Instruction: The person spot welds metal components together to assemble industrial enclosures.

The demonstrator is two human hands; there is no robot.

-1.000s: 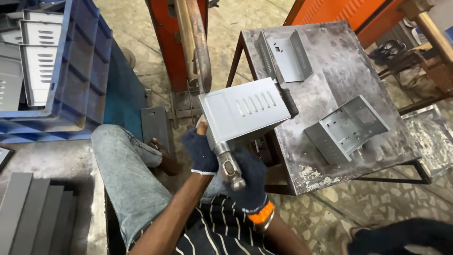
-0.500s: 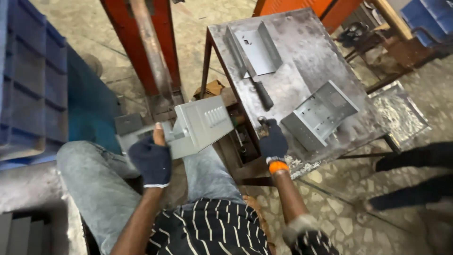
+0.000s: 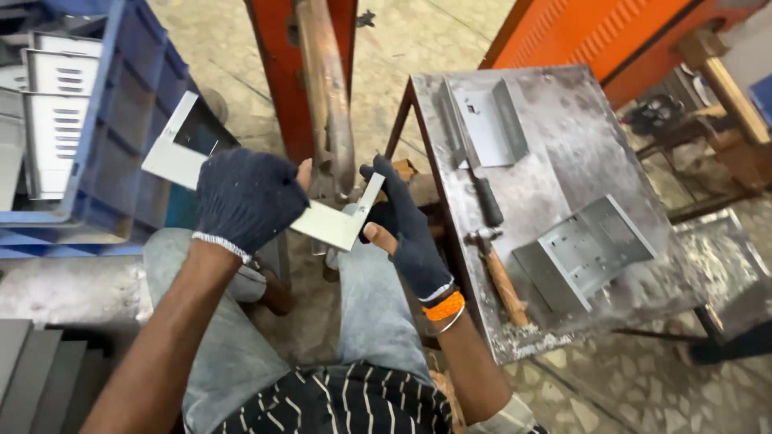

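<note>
Raised from the lap, both gloved hands, left hand (image 3: 248, 197) and right hand (image 3: 404, 223), now grip the metal bracket (image 3: 322, 223).

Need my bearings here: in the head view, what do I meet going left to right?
Blue crate → left hand → bent grey metal sheet → right hand → hammer → folded metal bracket.

Speckled stone floor (image 3: 418, 32); worn steel table (image 3: 579, 145) right; blue crate (image 3: 121, 120) left.
</note>
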